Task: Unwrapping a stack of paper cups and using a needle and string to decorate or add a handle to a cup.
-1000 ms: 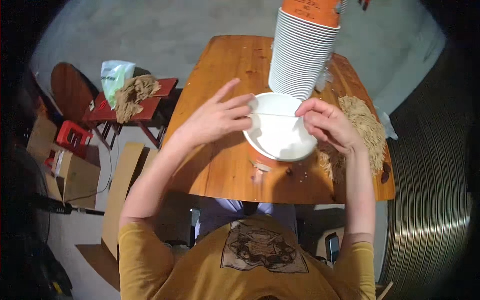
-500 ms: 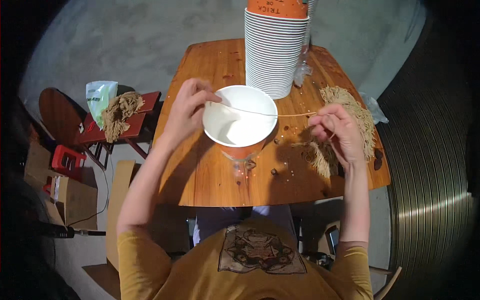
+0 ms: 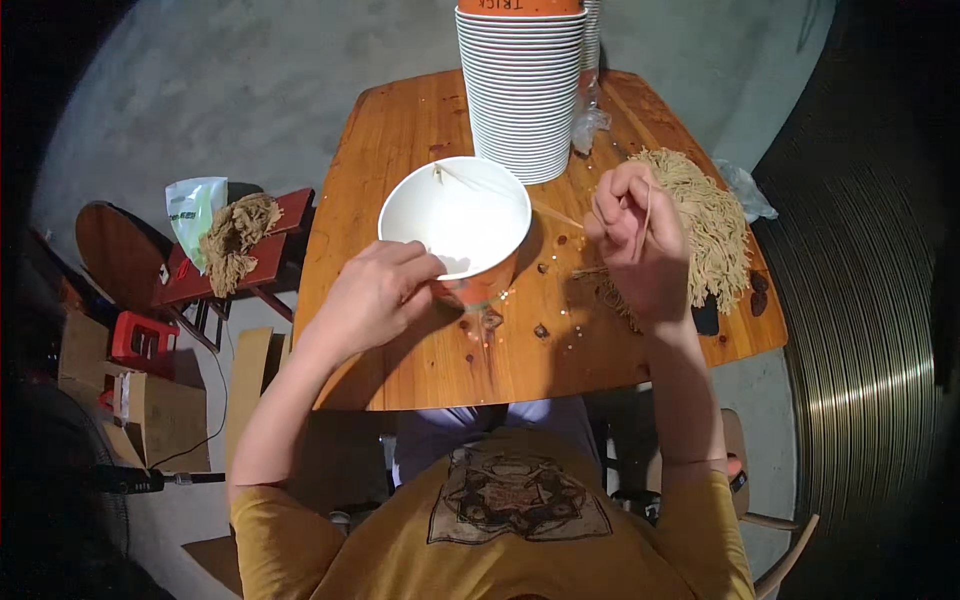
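A white-lined paper bucket [image 3: 455, 215] with an orange outside stands upright near the middle of the table. My left hand [image 3: 385, 290] is at its near left rim, thumb and fingers closed on the edge. A thin tan cord [image 3: 556, 214] shows against the far inner wall, where its end looks knotted. From there it runs past the right side of the bucket toward my right hand [image 3: 640, 225]. That hand is raised right of the bucket, fingers curled in and pinching the cord. Below and behind it lies a heap of tan cords [image 3: 710, 220].
A tall stack of nested paper buckets [image 3: 522, 95] stands at the back of the wooden table [image 3: 400, 120], with clear plastic wrap [image 3: 590, 125] beside it. On the left, a red-brown bench [image 3: 290, 215] carries more cords [image 3: 238, 235] and a plastic bag [image 3: 197, 215].
My left hand has come from the far left rim down to the near left rim. My right hand has risen and shifted slightly left, turning over. The bucket sits slightly further left in view.
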